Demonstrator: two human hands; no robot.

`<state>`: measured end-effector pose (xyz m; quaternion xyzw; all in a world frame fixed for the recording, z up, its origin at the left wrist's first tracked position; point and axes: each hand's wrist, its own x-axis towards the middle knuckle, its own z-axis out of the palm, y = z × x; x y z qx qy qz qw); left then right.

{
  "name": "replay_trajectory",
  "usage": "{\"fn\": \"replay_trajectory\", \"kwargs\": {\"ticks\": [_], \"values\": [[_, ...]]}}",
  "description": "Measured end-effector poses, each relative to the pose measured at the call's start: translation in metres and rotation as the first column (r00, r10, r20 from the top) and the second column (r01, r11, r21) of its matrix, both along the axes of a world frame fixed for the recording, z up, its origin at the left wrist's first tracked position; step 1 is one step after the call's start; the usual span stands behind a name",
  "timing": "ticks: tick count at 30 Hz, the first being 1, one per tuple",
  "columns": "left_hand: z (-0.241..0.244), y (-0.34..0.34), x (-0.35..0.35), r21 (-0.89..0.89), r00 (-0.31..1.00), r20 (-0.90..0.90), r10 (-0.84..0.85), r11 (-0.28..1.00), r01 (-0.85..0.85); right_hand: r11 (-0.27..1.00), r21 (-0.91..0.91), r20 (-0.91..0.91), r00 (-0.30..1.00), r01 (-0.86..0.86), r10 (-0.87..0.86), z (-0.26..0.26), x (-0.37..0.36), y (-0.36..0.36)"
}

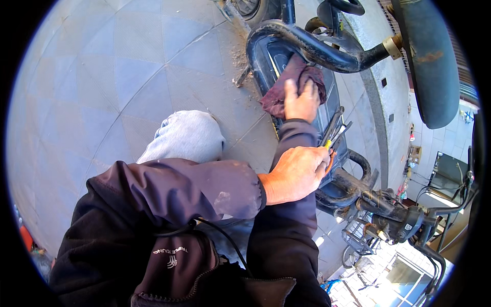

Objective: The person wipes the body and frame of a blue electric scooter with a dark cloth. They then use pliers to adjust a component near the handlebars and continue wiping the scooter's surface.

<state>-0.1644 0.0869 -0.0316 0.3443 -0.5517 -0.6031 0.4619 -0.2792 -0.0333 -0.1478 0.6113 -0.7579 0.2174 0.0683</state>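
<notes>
My right hand (pixel 303 100) lies spread over a dark maroon cloth (pixel 277 92), pressed on the black plastic floorboard (pixel 329 90) of a small two-wheeled vehicle. The hand looks slightly blurred. My left forearm crosses over my right one, and my left hand (pixel 301 174) is closed around several hand tools (pixel 334 130). Orange and yellow handle parts show at its fingers, while grey metal ends point up and right over the floorboard. What kinds of tools they are, I cannot tell for certain.
A bent black frame tube (pixel 326 44) arches above the cloth, with a worn dark seat (pixel 437 69) at upper right. The steering column (pixel 383 215) is at lower right. Dirt crumbs (pixel 245 61) lie on grey floor tiles (pixel 142 69). A stone step (pixel 374 115) runs behind the vehicle.
</notes>
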Motion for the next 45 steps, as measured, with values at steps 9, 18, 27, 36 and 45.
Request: {"fn": "replay_trajectory", "kwargs": {"ticks": [9,18,27,36,45], "values": [[-0.001,0.004,0.003,-0.001,0.994,0.069,-0.082,0.997,0.082,0.937,-0.151,-0.085,0.949,-0.315,0.305,0.015,0.039,-0.030],[0.006,-0.010,0.012,-0.057,0.999,0.044,0.028,0.998,-0.025,0.993,0.027,-0.197,0.973,-0.114,0.117,0.013,0.042,-0.081],[0.003,-0.004,0.012,-0.044,0.999,0.036,-0.028,0.999,0.029,0.946,0.153,-0.134,0.955,0.285,-0.266,0.034,0.007,-0.047],[0.008,-0.002,0.009,-0.050,0.999,-0.033,-0.034,0.998,0.032,0.941,0.056,0.001,0.942,-0.334,0.335,0.028,0.043,-0.034],[0.013,-0.004,0.010,-0.006,0.994,-0.106,0.024,1.000,-0.024,0.918,0.125,0.051,0.927,-0.376,0.373,0.027,0.060,-0.023]]}}
